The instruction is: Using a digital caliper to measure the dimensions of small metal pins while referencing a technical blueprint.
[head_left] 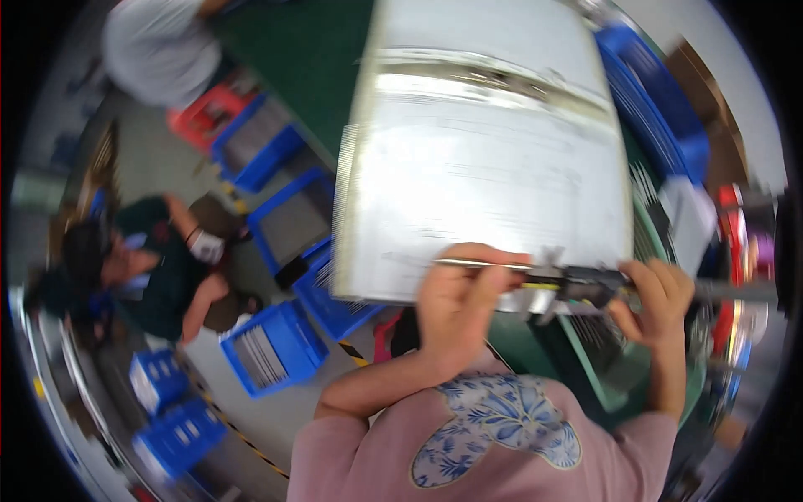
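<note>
My left hand (458, 314) pinches a thin metal rod (468, 264) between thumb and fingers. Its right end reaches the jaws of a caliper (585, 286); blur hides whether they touch it. My right hand (659, 299) grips the caliper's dark body from the right side, and its grey bar seems to stretch on past that hand. Both hands are raised over the near edge of an open binder (485, 184). White printed sheets lie in it under a shiny metal clip (502, 81).
A green tray (615, 389) holding thin parts stands by my right arm. Blue bins (661, 100) lie beyond it at the far right. Left of the green table (293, 50), more blue bins (276, 347) stand on the floor. A seated person (159, 259) and another person (159, 50) are at the left.
</note>
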Demonstrator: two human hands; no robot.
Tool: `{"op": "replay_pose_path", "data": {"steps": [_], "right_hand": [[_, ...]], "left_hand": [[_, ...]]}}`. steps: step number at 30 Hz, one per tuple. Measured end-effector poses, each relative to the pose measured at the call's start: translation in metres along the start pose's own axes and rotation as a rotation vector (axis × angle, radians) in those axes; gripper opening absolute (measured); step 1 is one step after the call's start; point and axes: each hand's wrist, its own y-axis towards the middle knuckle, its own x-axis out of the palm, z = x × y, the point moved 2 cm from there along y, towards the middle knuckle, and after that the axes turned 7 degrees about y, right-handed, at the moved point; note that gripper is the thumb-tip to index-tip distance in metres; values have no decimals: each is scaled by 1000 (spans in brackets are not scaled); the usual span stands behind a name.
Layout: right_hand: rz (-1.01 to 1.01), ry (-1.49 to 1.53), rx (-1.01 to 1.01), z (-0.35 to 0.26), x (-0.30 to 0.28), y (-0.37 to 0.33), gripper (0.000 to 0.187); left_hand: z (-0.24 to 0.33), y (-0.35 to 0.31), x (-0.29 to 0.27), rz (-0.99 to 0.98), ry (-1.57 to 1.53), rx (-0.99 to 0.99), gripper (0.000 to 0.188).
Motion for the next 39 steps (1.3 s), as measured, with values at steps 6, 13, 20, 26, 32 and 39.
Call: {"op": "replay_pose_path", "data": {"steps": [6,13,20,26,32,39], "right_hand": [[63,53,16,14,-8,-19,34],[227,519,394,24,-4,-24,35],[-68,823,788,0,-13,15,44],[65,938,681,18,0,2,23],[69,846,592,15,3,2,18],[-40,847,632,2,-11,-10,32]], "left_hand": [[-10,3,13,-52,-118,28,13],[-8,8,16,-197,6,-22,16],[-6,8,30,-342,549,176,16],[-13,5,48,-557,576,201,24],[-14,11,52,-589,525,138,24],[-11,2,50,-636,489,69,24]]}}
